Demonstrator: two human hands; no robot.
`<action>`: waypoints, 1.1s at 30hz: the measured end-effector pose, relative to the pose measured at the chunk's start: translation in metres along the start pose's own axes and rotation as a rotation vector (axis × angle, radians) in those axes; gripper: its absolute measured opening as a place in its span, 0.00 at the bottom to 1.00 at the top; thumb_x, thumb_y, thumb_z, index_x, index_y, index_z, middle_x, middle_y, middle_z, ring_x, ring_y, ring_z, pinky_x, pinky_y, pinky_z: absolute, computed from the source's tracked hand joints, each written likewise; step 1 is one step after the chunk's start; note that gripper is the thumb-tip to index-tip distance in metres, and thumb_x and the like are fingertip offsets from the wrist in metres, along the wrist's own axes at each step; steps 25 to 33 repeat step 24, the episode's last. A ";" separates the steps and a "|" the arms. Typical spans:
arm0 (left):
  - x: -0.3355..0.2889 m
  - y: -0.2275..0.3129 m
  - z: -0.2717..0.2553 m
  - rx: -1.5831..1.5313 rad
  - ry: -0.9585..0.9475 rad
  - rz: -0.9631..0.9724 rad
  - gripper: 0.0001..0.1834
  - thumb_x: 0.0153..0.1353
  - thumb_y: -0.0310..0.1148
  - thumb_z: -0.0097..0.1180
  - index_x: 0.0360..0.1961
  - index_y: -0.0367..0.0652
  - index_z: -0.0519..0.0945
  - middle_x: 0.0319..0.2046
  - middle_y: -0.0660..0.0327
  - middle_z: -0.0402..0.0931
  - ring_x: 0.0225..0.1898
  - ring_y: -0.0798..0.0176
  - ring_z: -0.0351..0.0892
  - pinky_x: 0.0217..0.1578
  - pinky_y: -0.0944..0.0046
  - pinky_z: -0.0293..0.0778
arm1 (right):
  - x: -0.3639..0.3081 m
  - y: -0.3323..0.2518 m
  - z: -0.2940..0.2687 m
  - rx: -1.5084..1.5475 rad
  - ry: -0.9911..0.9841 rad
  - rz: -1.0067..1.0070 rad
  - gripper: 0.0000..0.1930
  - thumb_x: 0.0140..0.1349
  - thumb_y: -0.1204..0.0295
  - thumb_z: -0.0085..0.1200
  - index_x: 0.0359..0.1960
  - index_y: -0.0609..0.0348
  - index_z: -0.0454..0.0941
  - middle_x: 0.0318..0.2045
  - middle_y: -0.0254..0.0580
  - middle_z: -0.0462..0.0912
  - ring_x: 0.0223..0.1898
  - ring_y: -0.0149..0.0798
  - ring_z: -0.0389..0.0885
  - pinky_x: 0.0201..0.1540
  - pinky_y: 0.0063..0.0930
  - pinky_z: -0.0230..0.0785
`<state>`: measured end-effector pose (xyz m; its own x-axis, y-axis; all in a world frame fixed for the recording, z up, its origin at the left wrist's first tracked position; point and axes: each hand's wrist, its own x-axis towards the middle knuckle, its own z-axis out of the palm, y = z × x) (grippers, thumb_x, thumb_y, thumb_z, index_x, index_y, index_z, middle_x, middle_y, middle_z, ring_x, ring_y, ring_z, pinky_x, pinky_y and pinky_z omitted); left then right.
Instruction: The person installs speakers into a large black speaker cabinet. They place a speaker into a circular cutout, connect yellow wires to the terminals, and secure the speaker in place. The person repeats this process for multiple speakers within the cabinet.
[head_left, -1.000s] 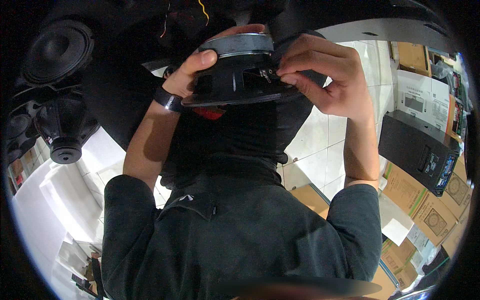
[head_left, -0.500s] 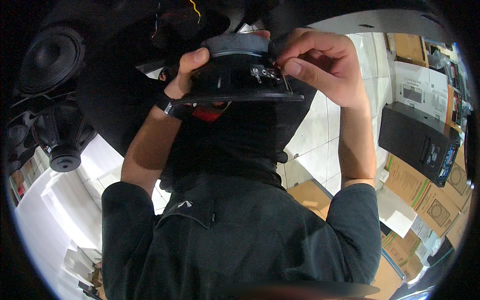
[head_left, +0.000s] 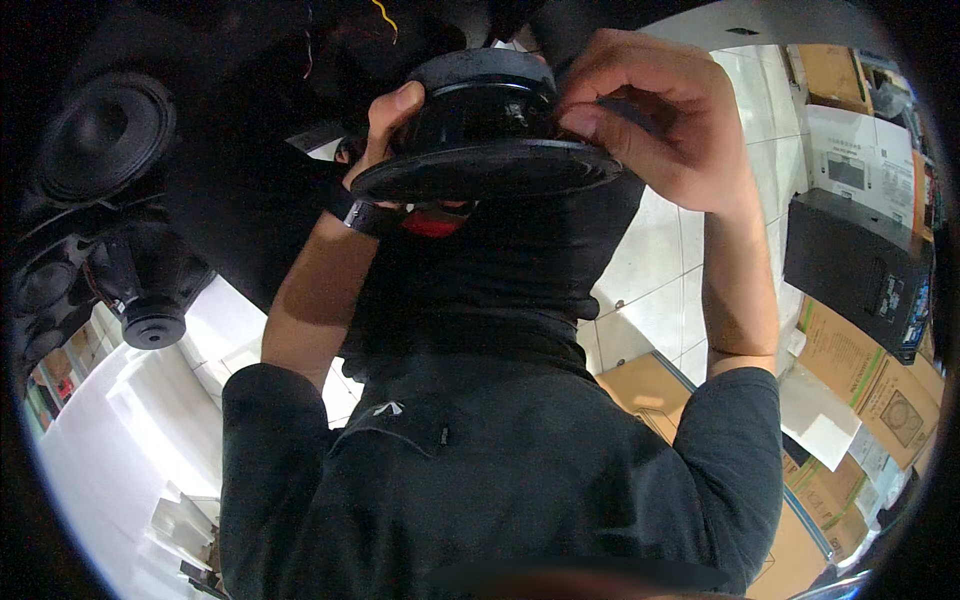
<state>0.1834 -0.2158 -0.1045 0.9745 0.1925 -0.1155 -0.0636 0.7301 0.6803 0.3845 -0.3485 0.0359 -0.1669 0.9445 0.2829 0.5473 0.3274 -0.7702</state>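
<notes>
A round black speaker driver (head_left: 470, 120) with a grey magnet is held up, magnet end away from me and wide rim nearer. My left hand (head_left: 393, 125) grips its left side, the thumb resting by the magnet; the remaining fingers are hidden behind the driver. My right hand (head_left: 670, 115) is at the driver's right side, thumb and index finger pinched together just above the rim. What sits in that pinch, if anything, is too dark and small to make out. The driver's terminals do not show from here.
Thin wires, one of them yellow (head_left: 386, 20), hang from dark material above. Other black speakers (head_left: 105, 140) stand at the left. On the right are a black cabinet (head_left: 855, 270), printed cardboard boxes (head_left: 845, 345) and a pale tiled floor (head_left: 650, 275).
The driver has turned and tilted between my hands: its metal terminals have gone out of sight and more of the rim's face shows. Both hands appear slightly farther right.
</notes>
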 end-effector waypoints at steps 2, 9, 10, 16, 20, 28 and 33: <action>0.002 0.000 -0.011 -0.010 -0.016 -0.019 0.49 0.61 0.71 0.46 0.66 0.36 0.72 0.51 0.45 0.82 0.46 0.53 0.87 0.35 0.64 0.87 | -0.002 0.003 0.004 0.072 0.042 0.053 0.02 0.64 0.84 0.58 0.37 0.68 0.81 0.36 0.43 0.81 0.37 0.34 0.81 0.40 0.24 0.72; 0.009 -0.005 -0.019 -0.215 -0.046 0.099 0.49 0.60 0.69 0.50 0.66 0.35 0.71 0.53 0.43 0.80 0.49 0.47 0.86 0.48 0.52 0.85 | 0.003 0.002 0.004 0.262 0.005 0.243 0.04 0.69 0.76 0.57 0.39 0.66 0.81 0.33 0.36 0.84 0.37 0.28 0.81 0.43 0.23 0.73; 0.011 -0.004 -0.019 -0.293 -0.082 0.090 0.50 0.59 0.69 0.51 0.67 0.35 0.70 0.55 0.42 0.80 0.50 0.45 0.85 0.51 0.50 0.84 | 0.005 0.003 0.003 0.306 -0.016 0.265 0.04 0.70 0.77 0.57 0.38 0.65 0.81 0.33 0.35 0.83 0.36 0.27 0.79 0.43 0.22 0.72; 0.011 -0.007 -0.016 -0.371 -0.029 0.079 0.54 0.55 0.76 0.47 0.64 0.36 0.72 0.51 0.41 0.81 0.48 0.39 0.84 0.51 0.43 0.83 | 0.005 0.017 0.016 0.373 0.105 0.228 0.06 0.69 0.72 0.61 0.40 0.62 0.84 0.33 0.32 0.85 0.37 0.24 0.81 0.44 0.21 0.74; 0.016 -0.002 -0.025 -0.248 0.102 0.081 0.58 0.51 0.81 0.45 0.64 0.35 0.72 0.49 0.38 0.81 0.47 0.36 0.83 0.52 0.38 0.81 | 0.002 0.025 0.020 0.429 0.193 0.246 0.06 0.68 0.71 0.63 0.40 0.60 0.86 0.35 0.34 0.87 0.38 0.25 0.83 0.46 0.20 0.75; 0.021 -0.001 -0.033 -0.176 -0.080 0.067 0.60 0.49 0.81 0.46 0.66 0.35 0.70 0.54 0.38 0.77 0.51 0.35 0.82 0.55 0.36 0.78 | -0.002 0.023 0.020 0.417 0.203 0.241 0.06 0.68 0.72 0.62 0.41 0.60 0.87 0.37 0.37 0.88 0.39 0.27 0.86 0.50 0.20 0.76; 0.021 -0.001 -0.033 -0.176 -0.080 0.067 0.60 0.49 0.81 0.46 0.66 0.35 0.70 0.54 0.38 0.77 0.51 0.35 0.82 0.55 0.36 0.78 | -0.002 0.023 0.020 0.417 0.203 0.241 0.06 0.68 0.72 0.62 0.41 0.60 0.87 0.37 0.37 0.88 0.39 0.27 0.86 0.50 0.20 0.76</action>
